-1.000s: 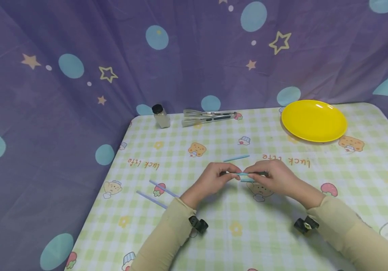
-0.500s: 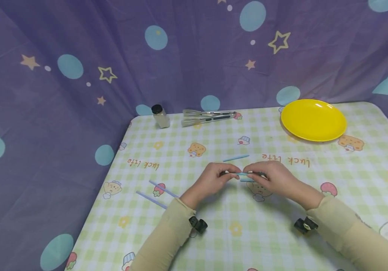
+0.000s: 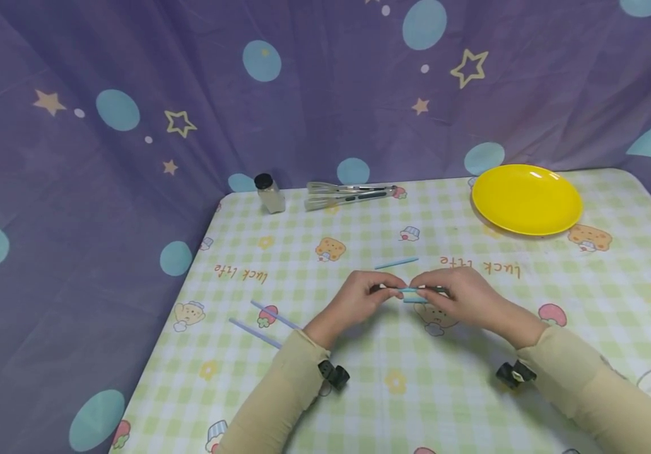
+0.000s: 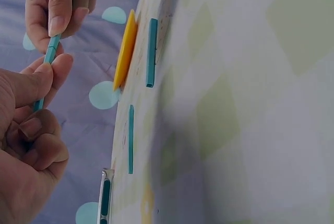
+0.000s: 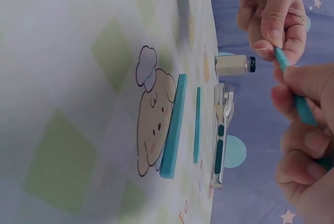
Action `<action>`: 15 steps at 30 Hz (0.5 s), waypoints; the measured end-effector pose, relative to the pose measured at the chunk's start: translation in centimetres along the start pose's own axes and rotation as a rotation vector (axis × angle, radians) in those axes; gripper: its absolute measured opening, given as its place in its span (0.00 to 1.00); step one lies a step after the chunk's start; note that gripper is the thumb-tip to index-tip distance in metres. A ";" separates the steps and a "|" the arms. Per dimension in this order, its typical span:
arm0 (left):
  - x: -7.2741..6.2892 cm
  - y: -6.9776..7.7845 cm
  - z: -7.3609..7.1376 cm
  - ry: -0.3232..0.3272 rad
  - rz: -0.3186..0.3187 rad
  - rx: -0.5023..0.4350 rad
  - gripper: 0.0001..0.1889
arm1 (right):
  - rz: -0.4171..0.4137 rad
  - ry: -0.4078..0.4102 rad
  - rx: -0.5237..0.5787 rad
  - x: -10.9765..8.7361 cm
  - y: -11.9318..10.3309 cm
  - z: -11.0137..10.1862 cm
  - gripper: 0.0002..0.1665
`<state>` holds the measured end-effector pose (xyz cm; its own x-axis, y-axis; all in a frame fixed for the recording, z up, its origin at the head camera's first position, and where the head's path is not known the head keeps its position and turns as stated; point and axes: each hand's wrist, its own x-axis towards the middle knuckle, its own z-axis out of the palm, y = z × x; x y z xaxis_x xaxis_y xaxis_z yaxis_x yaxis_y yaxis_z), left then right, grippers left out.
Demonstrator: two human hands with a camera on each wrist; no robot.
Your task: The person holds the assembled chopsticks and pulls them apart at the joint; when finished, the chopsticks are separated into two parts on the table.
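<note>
Both hands hold one slim teal chopstick [image 4: 50, 52] between them, above the table. My left hand [image 3: 359, 296] pinches one end between thumb and fingers, while my right hand [image 3: 462, 293] grips the other. A seam shows across the chopstick near the right fingertips in the left wrist view. Much of its length is hidden inside the hands. On the cloth below lies a thicker teal chopstick piece [image 5: 175, 130], close under the right hand. A thinner teal piece [image 3: 396, 263] lies farther back, just beyond the fingertips.
Two bluish-purple sticks [image 3: 255, 333] lie by the left forearm, partly covered by it. Along the back stand a black-capped jar [image 3: 271, 195], metal tongs [image 3: 351, 197] and a yellow plate [image 3: 527, 200]. A purple curtain [image 3: 325, 94] hangs behind the checked tablecloth [image 3: 393, 416].
</note>
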<state>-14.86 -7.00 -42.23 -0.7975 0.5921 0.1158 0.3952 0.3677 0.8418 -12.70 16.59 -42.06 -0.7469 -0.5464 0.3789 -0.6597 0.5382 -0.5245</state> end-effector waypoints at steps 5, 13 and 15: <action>0.0 0.1 0.0 -0.009 -0.005 0.000 0.09 | 0.013 -0.047 -0.062 0.1 -0.3 0.0 0.11; -0.1 -0.1 0.1 -0.005 -0.011 -0.018 0.09 | -0.011 -0.020 -0.064 0.0 -0.1 0.3 0.11; -0.1 -0.2 0.1 -0.002 -0.010 -0.014 0.09 | -0.008 -0.022 -0.060 0.0 -0.2 0.3 0.11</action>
<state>-14.82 -7.04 -42.44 -0.8003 0.5901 0.1064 0.3811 0.3638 0.8500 -12.60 16.27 -42.21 -0.7402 -0.5641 0.3658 -0.6698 0.5710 -0.4748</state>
